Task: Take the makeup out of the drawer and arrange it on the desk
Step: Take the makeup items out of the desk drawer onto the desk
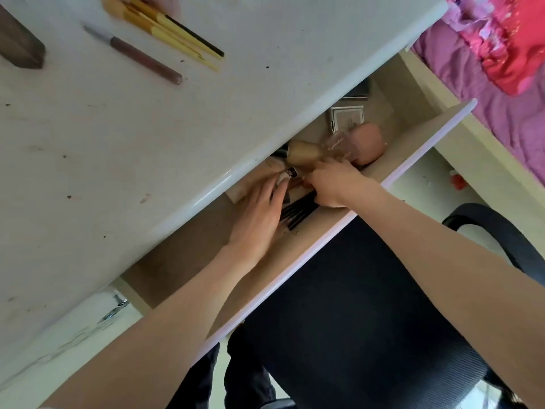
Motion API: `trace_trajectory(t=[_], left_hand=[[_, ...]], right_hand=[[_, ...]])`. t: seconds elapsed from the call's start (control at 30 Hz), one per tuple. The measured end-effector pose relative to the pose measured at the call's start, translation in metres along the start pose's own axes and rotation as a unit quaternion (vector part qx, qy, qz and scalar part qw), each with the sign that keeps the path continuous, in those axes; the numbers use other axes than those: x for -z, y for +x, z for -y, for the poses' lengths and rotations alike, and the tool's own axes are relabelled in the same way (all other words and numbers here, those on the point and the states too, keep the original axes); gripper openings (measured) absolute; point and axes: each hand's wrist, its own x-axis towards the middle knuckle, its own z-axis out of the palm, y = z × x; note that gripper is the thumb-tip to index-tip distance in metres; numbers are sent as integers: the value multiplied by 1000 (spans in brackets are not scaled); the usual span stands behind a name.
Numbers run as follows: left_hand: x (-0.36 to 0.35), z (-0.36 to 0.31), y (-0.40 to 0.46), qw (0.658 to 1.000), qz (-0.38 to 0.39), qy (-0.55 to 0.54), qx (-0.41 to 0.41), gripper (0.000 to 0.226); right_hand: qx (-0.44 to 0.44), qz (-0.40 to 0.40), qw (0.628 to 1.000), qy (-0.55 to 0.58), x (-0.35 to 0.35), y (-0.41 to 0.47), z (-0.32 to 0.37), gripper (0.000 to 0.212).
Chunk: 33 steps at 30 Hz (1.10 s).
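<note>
I see both hands down in the open drawer [413,134]: my right hand [333,184] curls around a bundle of dark brushes [298,209] whose long axis runs toward the left hand [259,214], lying open and flat just beside them.

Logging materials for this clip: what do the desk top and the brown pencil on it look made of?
Desk top: apparently glossy white laminate or painted board, with sheen along its rounded edge and scuffs. Brown pencil: matte brown barrel, silvery cap; plastic or wood, unclear.
</note>
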Motion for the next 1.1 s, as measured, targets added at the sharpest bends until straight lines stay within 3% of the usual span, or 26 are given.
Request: trace_trajectory(t=[0.13, 0.3, 0.67, 0.8, 0.93, 1.1], left_hand=[[-6, 4, 14, 1000, 11, 20, 3, 74], [-12, -2, 15, 998, 35, 43, 36, 54], [-12, 2, -5, 994, 60, 47, 83, 27], [-13, 11, -19, 992, 53, -11, 117, 21], [-6, 18, -31, 977, 63, -107, 172, 21], [4, 21, -46, 943, 67, -211, 246, 21]], right_hand=[[28, -16, 999, -16, -7, -3, 0, 37], [25, 24, 999, -1, -3, -2, 1, 25], [36, 157, 987, 10, -1, -1, 13, 46], [41, 213, 975, 43, 4, 0, 20, 36], [51, 284, 957, 38, 15, -1, 34, 39], [57, 303, 951, 25, 21, -5, 45, 17]])
